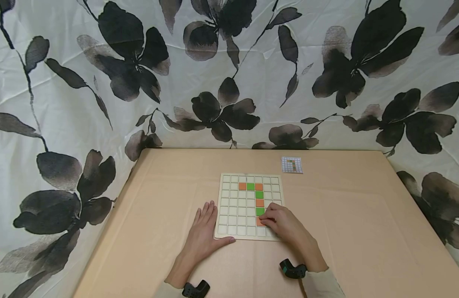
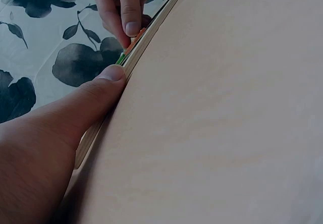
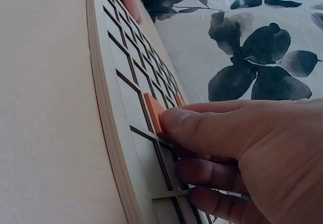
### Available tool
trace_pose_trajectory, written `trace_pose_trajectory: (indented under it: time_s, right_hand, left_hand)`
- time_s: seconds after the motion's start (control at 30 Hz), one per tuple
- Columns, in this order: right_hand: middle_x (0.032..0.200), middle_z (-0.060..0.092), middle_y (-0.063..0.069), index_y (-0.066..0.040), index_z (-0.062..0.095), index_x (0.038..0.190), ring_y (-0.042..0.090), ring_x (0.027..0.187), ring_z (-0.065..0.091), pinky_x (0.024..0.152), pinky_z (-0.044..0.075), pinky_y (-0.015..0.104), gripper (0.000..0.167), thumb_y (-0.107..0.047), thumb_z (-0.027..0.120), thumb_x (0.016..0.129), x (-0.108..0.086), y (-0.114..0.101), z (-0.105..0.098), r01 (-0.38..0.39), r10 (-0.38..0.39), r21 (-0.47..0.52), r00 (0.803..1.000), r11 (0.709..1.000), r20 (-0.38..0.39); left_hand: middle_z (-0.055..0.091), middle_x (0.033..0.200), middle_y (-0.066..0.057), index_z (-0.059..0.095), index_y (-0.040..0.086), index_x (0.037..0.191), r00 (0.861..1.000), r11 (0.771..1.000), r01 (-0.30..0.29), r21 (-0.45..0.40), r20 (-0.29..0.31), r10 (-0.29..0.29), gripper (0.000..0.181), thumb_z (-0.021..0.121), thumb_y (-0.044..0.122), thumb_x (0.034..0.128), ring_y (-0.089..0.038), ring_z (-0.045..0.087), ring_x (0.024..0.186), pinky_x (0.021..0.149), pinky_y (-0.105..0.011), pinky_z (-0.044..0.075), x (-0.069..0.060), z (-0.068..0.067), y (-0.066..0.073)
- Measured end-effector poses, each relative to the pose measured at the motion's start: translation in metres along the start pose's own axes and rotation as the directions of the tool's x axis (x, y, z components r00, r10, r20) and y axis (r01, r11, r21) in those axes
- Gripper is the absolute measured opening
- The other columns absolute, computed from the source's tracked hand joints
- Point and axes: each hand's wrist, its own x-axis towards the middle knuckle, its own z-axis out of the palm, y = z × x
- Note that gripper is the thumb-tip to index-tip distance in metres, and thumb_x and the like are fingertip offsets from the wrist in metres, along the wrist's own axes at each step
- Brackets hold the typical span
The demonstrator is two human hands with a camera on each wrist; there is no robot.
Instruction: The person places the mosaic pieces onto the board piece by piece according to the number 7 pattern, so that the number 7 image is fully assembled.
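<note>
A pale wooden grid board (image 1: 232,210) lies on the table. Orange and green square tiles fill part of a row near its top, then run down one column. My right hand (image 1: 287,225) pinches an orange tile (image 3: 153,114) between thumb and fingers at the lower end of that column. In the right wrist view this tile stands tilted, partly out of its cell. Just above it in the head view sits a green tile (image 1: 260,211). My left hand (image 1: 202,236) lies with straight fingers along the board's left side, its thumb (image 2: 108,75) touching the near edge.
Beyond the board, to the right, lies a small card (image 1: 292,165) printed with a coloured grid pattern. The light wooden table (image 1: 170,186) ends at a floral cloth (image 1: 252,74) behind and beside it. Dark bands with cameras sit on both wrists.
</note>
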Motion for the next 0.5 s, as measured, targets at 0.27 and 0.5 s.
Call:
trace_pose_trajectory:
  time_s: [0.27, 0.5]
  right_hand:
    - [0.085, 0.064, -0.007, -0.010, 0.081, 0.090, 0.002, 0.074, 0.055, 0.065, 0.053, 0.018, 0.006, -0.010, 0.079, 0.084, -0.0003, 0.0006, -0.0013, 0.039, -0.039, -0.011, 0.999, 0.999, -0.002]
    - [0.086, 0.065, -0.007, -0.011, 0.081, 0.091, 0.002, 0.075, 0.053, 0.066, 0.052, 0.018, 0.006, -0.013, 0.078, 0.086, 0.0008, -0.0004, -0.0027, 0.009, -0.009, -0.021, 1.000, 1.000, 0.009]
  left_hand:
    - [0.025, 0.165, -0.018, 0.032, -0.002, 0.155, 1.000, 1.000, 0.013, -0.010, 0.012, -0.013, 0.119, 0.065, 0.079, 0.0743, -0.031, 0.018, 0.156, 0.130, -0.046, 0.012, -0.0001, 0.0006, 0.0008]
    - [0.025, 0.165, -0.018, 0.032, -0.002, 0.154, 1.000, 1.000, 0.009, -0.006, 0.003, -0.009, 0.119, 0.065, 0.079, 0.0744, -0.032, 0.019, 0.156, 0.130, -0.046, 0.013, 0.0000, 0.0005, 0.0013]
